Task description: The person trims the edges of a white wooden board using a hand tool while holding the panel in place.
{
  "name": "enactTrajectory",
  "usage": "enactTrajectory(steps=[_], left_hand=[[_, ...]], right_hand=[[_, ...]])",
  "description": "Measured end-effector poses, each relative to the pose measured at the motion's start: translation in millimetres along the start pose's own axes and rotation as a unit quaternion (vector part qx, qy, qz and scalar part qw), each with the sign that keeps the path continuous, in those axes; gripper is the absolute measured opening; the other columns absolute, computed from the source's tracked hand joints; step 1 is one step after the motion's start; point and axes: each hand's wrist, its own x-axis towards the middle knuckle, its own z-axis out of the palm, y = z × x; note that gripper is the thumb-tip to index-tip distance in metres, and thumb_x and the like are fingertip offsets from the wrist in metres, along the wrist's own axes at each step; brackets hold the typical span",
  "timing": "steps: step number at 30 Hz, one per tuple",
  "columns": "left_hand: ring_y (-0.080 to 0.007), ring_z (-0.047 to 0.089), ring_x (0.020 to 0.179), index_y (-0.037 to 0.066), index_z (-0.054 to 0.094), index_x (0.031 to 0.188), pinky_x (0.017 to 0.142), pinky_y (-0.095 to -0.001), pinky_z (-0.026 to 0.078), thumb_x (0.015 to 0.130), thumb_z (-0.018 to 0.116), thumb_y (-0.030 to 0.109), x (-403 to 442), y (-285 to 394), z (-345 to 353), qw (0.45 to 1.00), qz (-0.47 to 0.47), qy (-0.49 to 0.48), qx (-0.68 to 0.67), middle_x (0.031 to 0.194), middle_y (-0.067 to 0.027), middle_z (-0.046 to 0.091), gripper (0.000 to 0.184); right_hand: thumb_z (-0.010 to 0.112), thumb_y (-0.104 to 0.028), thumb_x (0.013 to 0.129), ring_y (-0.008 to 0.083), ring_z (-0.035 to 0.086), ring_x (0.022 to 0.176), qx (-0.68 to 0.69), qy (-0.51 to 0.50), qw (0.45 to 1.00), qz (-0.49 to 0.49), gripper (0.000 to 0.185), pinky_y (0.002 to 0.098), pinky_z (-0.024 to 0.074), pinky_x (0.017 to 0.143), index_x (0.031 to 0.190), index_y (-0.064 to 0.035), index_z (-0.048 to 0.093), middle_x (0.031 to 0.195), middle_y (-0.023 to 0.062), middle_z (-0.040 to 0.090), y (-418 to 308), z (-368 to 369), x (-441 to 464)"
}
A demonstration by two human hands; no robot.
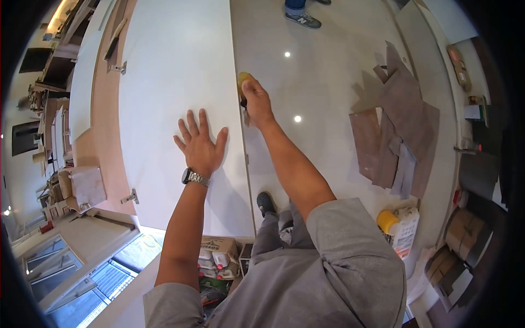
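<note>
A large white cabinet door panel lies in front of me, with metal hinges along its left side. My left hand rests flat on the panel, fingers spread, a metal-band watch at the wrist. At the panel's right edge, my right hand is closed around a hand tool with a yellow handle. A dark part and what looks like a short metal blade show below the fist, close to the edge. The fingers hide most of the tool, so its exact kind is unclear.
Brown sheet scraps lie piled on the floor to the right. Another person's shoe stands beyond the panel. A yellow-topped container is at lower right. Near my legs sits a cardboard box of bottles.
</note>
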Motion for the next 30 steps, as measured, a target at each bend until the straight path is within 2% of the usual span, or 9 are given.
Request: enactTrajectory(steps=[5, 11, 14, 19, 22, 24, 26, 27, 30], left_hand=[[-0.0459, 0.01, 0.153, 0.013, 0.028, 0.16, 0.118, -0.0677, 0.007, 0.095, 0.046, 0.065, 0, 2, -2, 1.0, -0.004, 0.001, -0.003, 0.166, -0.0215, 0.02, 0.085], [-0.0467, 0.01, 0.153, 0.012, 0.029, 0.16, 0.117, -0.0684, 0.008, 0.095, 0.046, 0.065, -1, 1, 0, 1.0, 0.002, 0.006, -0.013, 0.166, -0.0217, 0.02, 0.085], [-0.0464, 0.01, 0.153, 0.013, 0.029, 0.159, 0.117, -0.0691, 0.007, 0.095, 0.046, 0.067, 1, 1, -2, 1.0, 0.003, 0.01, -0.02, 0.166, -0.0208, 0.021, 0.086], [-0.0473, 0.011, 0.152, 0.014, 0.028, 0.16, 0.116, -0.0713, 0.009, 0.095, 0.046, 0.068, 32, -1, -6, 1.0, -0.002, -0.005, -0.013, 0.166, -0.0186, 0.021, 0.086], [-0.0475, 0.012, 0.152, 0.015, 0.028, 0.16, 0.115, -0.0722, 0.008, 0.094, 0.046, 0.069, 83, 3, -5, 1.0, -0.024, 0.013, 0.001, 0.167, -0.017, 0.021, 0.086], [-0.0507, 0.012, 0.15, 0.014, 0.031, 0.159, 0.114, -0.0734, 0.01, 0.094, 0.045, 0.07, 109, 9, -3, 0.999, -0.033, 0.026, -0.016, 0.166, -0.0172, 0.022, 0.088], [-0.0509, 0.011, 0.15, 0.013, 0.03, 0.159, 0.115, -0.0731, 0.01, 0.094, 0.044, 0.071, 131, 21, -4, 0.998, -0.058, 0.028, -0.021, 0.166, -0.018, 0.021, 0.088], [-0.0518, 0.011, 0.15, 0.012, 0.03, 0.159, 0.116, -0.0717, 0.01, 0.094, 0.042, 0.072, 133, 24, -1, 0.997, -0.06, 0.035, -0.021, 0.165, -0.0198, 0.021, 0.089], [-0.0511, 0.013, 0.151, 0.014, 0.028, 0.16, 0.117, -0.07, 0.01, 0.095, 0.044, 0.069, 134, 21, 4, 0.997, -0.054, 0.047, -0.003, 0.165, -0.0203, 0.022, 0.087]], right_hand=[[0.05, -0.033, 0.108, 0.0157, 0.053, 0.124, 0.147, -0.019, 0.988, 0.031, 0.047, 0.0321, 0.0384, 0.11, 0.143, -0.0016, 0.052, 0.133, 0.0072, 0.061, -4, 4, -6], [0.049, -0.041, 0.107, 0.0166, 0.052, 0.123, 0.185, -0.07, 0.98, 0.029, 0.054, 0.0329, 0.0387, 0.109, 0.143, -0.0008, 0.049, 0.133, 0.0082, 0.058, -4, -1, -4], [0.048, -0.044, 0.107, 0.0182, 0.052, 0.123, 0.059, -0.035, 0.997, 0.035, 0.055, 0.0337, 0.039, 0.109, 0.142, -0.0018, 0.048, 0.133, 0.0089, 0.057, -9, 3, -2], [0.048, -0.037, 0.108, 0.0244, 0.052, 0.124, -0.145, 0.012, 0.989, -0.011, 0.047, 0.0354, 0.0391, 0.108, 0.137, 0.0001, 0.049, 0.132, 0.0145, 0.054, -1, 1, -43], [0.048, -0.034, 0.108, 0.0272, 0.047, 0.127, -0.14, -0.032, 0.988, -0.052, 0.045, 0.0372, 0.0363, 0.11, 0.136, -0.0002, 0.047, 0.132, 0.0156, 0.048, 21, -20, -113], [0.048, -0.036, 0.108, 0.0277, 0.045, 0.128, -0.136, -0.041, 0.988, -0.063, 0.046, 0.0381, 0.0348, 0.111, 0.138, -0.0011, 0.045, 0.133, 0.0151, 0.045, 24, -24, -132], [0.047, -0.039, 0.108, 0.0276, 0.043, 0.127, -0.131, -0.058, 0.986, -0.083, 0.049, 0.0386, 0.0337, 0.111, 0.139, -0.0016, 0.044, 0.134, 0.0151, 0.043, 24, -24, -121], [0.047, -0.042, 0.107, 0.0258, 0.044, 0.126, -0.173, -0.05, 0.979, -0.098, 0.051, 0.0379, 0.0335, 0.111, 0.14, -0.0018, 0.043, 0.134, 0.0146, 0.043, 29, -25, -99], [0.047, -0.041, 0.108, 0.0241, 0.05, 0.118, -0.096, -0.035, 0.994, -0.04, 0.046, 0.0376, 0.0402, 0.104, 0.134, -0.0034, 0.047, 0.129, 0.0135, 0.047, 8, -2, 9]])
